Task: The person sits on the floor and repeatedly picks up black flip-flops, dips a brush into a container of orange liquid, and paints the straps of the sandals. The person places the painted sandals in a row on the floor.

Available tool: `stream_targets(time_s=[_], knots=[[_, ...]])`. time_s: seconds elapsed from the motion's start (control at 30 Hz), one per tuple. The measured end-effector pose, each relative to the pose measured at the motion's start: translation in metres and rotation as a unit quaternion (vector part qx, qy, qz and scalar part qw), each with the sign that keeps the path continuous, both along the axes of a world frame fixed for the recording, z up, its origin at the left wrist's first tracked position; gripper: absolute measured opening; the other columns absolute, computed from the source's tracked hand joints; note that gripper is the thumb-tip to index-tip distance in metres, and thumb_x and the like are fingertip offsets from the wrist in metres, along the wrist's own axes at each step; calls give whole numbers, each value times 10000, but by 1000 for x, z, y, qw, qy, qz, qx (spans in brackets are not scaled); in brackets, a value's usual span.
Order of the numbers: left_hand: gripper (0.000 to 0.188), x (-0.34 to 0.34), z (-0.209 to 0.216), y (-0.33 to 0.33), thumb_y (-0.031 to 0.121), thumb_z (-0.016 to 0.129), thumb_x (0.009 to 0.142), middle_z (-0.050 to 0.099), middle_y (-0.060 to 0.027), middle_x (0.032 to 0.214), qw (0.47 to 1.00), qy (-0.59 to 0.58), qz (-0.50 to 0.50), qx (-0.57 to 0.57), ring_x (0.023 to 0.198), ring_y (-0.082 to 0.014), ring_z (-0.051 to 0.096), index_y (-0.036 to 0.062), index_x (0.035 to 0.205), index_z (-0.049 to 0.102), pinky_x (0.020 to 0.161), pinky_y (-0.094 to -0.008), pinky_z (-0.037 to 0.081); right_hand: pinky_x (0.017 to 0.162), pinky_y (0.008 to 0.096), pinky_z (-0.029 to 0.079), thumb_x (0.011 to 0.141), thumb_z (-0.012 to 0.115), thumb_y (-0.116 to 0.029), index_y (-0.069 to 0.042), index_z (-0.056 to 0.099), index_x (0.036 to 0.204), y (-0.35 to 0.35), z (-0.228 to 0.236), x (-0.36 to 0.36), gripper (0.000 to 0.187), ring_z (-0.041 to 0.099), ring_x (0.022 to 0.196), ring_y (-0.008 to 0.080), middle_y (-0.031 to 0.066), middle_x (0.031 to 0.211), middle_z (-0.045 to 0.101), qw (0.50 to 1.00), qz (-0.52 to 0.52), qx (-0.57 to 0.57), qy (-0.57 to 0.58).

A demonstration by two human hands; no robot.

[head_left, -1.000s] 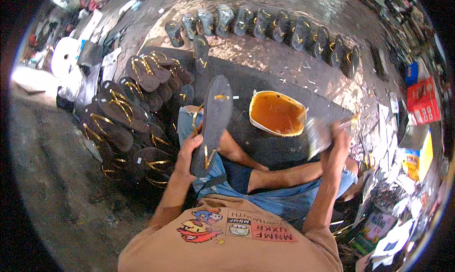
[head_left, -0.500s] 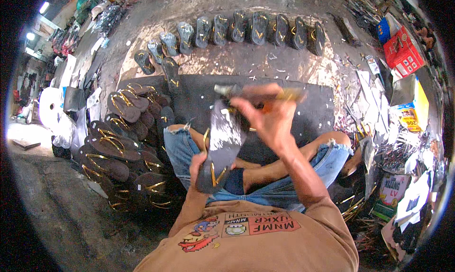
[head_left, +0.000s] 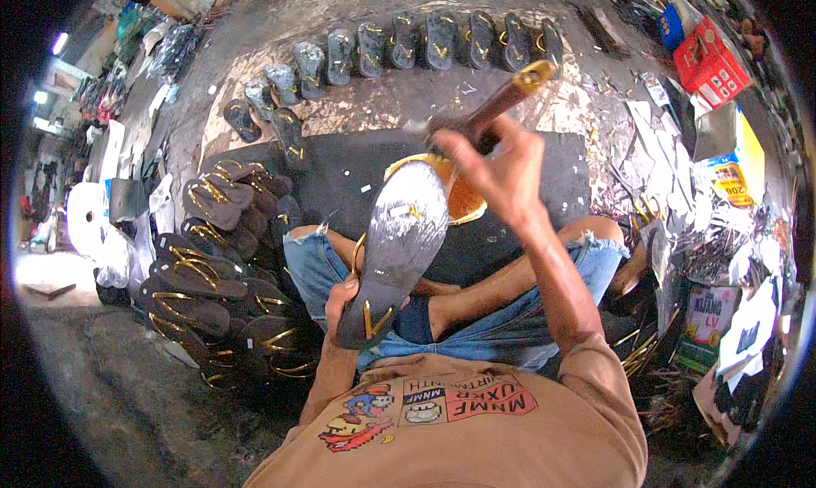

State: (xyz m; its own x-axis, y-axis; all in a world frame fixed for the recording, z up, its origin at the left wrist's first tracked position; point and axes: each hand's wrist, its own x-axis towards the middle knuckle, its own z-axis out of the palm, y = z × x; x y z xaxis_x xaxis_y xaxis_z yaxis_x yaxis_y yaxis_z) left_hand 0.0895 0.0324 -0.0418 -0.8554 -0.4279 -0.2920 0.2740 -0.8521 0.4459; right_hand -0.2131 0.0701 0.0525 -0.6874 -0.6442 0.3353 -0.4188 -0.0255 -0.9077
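Note:
My left hand [head_left: 342, 296] is closed around the strap end of a dark sandal [head_left: 393, 254], tilted over my lap. A gold V-shaped strap piece shows near its lower end, and the far half of its surface has a wet, whitish shine. My right hand [head_left: 503, 175] grips a brush [head_left: 497, 105] with a brown handle and yellow end; its bristle end hovers just beyond the sandal's far tip. Partly hidden behind the sandal, a round container [head_left: 466, 202] with orange-yellow insides stands on the black mat [head_left: 552, 173].
Several shiny-coated sandals [head_left: 371, 49] form an arc on the floor ahead. A pile of dark gold-strapped sandals [head_left: 191, 275] lies left of my knee. To the right are scraps, a red box [head_left: 712, 63], a yellow box [head_left: 741, 165] and a green tin [head_left: 707, 322].
The brush has lifted off the sandal and swung away, its handle end now pointing up and right. More of the shiny surface and the orange container show.

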Motion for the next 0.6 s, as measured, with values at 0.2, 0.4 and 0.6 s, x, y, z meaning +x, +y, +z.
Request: stream_targets(time_s=[0.2,0.4,0.6], knots=[[696,-20,5,-1,289,550,913,557,-243,1403,1000,-1,11,-21,1185,-367,641,-9,1511,358,990,-514,548,611,459,520,762,848,-271,-61,690,810,9,-8,39,267,654,664,356,131,744,663,975,122,-44,178],[598,-33,24,-9,349,527,1000,623,-215,1311,1000,23,12,9,1132,-353,666,39,1496,405,943,-481,574,600,348,563,791,875,-276,32,741,821,16,-7,6,337,736,661,204,150,777,756,992,-110,0,68],[486,-72,36,-33,264,498,1053,672,-161,1203,840,-264,49,-472,1048,-264,700,81,1500,440,822,-373,638,677,358,560,813,816,-223,-104,740,979,68,-38,111,217,697,735,181,58,848,705,941,276,-26,195]])
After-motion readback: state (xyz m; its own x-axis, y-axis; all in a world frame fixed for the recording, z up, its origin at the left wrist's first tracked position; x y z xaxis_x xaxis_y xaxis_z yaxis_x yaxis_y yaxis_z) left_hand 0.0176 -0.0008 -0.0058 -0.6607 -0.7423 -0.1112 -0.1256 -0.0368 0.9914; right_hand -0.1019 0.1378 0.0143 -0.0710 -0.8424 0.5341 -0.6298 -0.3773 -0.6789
